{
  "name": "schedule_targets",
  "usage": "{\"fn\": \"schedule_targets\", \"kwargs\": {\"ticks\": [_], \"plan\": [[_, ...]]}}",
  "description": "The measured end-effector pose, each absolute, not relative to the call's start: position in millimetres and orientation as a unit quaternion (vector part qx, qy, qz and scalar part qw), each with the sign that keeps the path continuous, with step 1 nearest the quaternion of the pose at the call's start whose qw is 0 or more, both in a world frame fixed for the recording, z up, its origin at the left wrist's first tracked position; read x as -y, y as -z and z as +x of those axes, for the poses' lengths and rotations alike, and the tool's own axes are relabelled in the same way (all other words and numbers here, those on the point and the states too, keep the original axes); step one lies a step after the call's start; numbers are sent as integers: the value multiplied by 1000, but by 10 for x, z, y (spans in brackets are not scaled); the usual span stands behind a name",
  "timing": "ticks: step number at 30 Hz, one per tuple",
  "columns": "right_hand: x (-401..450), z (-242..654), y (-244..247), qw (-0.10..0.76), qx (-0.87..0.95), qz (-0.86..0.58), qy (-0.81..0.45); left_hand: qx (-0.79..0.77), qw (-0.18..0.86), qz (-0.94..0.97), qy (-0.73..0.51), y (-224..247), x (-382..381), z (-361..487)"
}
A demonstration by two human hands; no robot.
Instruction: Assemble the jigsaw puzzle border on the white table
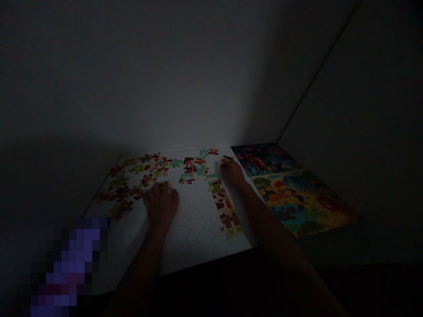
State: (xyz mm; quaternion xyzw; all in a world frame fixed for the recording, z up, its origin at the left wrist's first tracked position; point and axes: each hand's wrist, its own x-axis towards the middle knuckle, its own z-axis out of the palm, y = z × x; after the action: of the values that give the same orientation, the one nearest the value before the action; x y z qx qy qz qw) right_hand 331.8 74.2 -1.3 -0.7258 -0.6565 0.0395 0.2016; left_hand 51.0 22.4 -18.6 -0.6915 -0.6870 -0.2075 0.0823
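On my feed, the right hand (233,174) has its fingers drawn in beside a puzzle piece (227,158) near the table's (194,235) far edge; I can't tell whether they pinch it. The left hand (161,202) lies over a pale piece (169,185), its grip hidden from me. Between them, a joined strip (224,207) runs toward the near edge; a dropped right forearm could shear it. Loose pieces (119,193) crowd the left edge, where a leftward sweep might spill some.
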Motion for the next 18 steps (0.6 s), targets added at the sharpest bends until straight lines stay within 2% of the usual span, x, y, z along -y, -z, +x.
{"fn": "schedule_targets", "kwargs": {"ticks": [8,18], "plan": [[-735,3287,-13,205,655,-726,-49,677,51,-700,224,101,-157,528],[-727,3178,21,216,699,-676,-84,650,3,-737,185,55,17,468]]}}
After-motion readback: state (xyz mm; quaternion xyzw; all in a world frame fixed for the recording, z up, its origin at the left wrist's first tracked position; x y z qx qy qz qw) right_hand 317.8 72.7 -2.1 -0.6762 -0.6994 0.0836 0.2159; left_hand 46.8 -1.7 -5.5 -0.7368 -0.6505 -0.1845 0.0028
